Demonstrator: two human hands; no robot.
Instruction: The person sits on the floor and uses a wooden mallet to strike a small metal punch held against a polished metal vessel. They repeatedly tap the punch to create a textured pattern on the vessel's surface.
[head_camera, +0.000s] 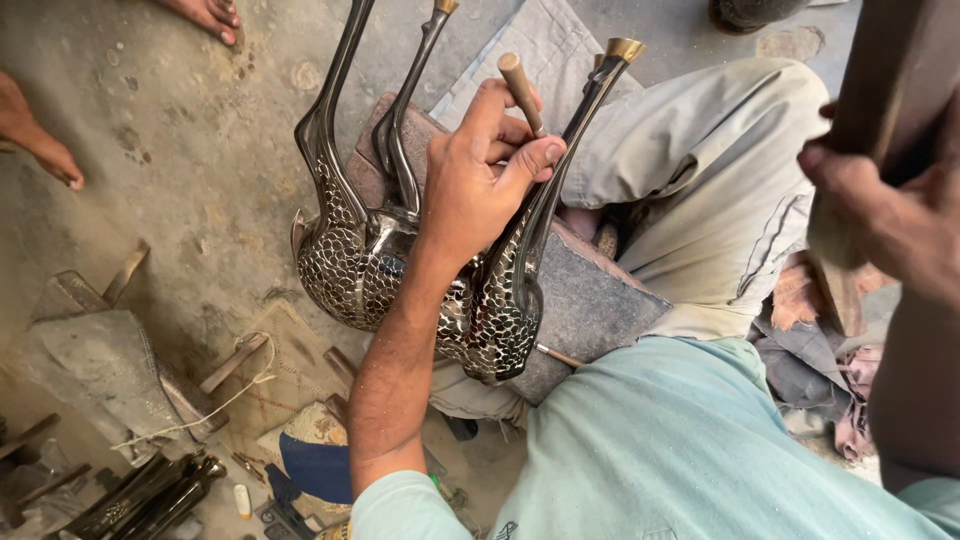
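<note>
Closest to us is our own light blue shirt (680, 450), filling the bottom right, with both arms reaching out of it.

Our left hand (480, 180) has its fingers (530, 160) pinched tight around a thin punch tool (522, 92) with a wooden-looking top, thumb on one side and the other fingers curled on the other, so no gap there at all. The punch sits right against the neck of the nearest metal bird figure (515, 290), and the palm rests over that bird's body, just above the scaly silver pattern. So the figure is directly under and beside the fingers, touching them.

Our right hand (880, 215) is up at the right edge, closed around a wooden mallet handle (865, 110), well apart from the bird and raised above our knee. It's blurry, but the grip looks fully closed.

Going outward from the bird: two more long-necked birds (345, 240) stand just to its left, necks pointing away from us, same dark metal with brass tips. All three rest on a grey padded block (590, 300), which lies against our trouser leg (720, 190). Left of the birds on the dusty floor (180, 130) are a metal anvil-like piece (95, 370) and some dark rods (150, 495). Someone else's bare feet (40, 140) show far beyond the birds, top left.
</note>
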